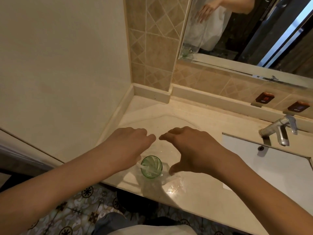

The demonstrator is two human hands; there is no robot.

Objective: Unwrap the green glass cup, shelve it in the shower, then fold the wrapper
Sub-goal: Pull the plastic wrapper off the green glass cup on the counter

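Observation:
The green glass cup (152, 166) stands upright near the front edge of the cream counter (194, 189). It sits inside a clear plastic wrapper (160, 148) that rises around it and spreads toward the back of the counter. My left hand (130, 145) hovers just up and left of the cup, its fingers curled on the wrapper's edge. My right hand (191, 150) is just right of the cup. Its fingers reach left, loosely bent, onto the film, and its thumb points down beside the cup. The fingertips of both hands nearly meet above the cup.
A white sink basin (271, 168) with a chrome tap (279, 131) lies to the right. A mirror (245, 31) above the tiled backsplash reflects a hand and the wrapper. A cream wall closes the left side. Patterned floor tiles (71, 209) show below the counter edge.

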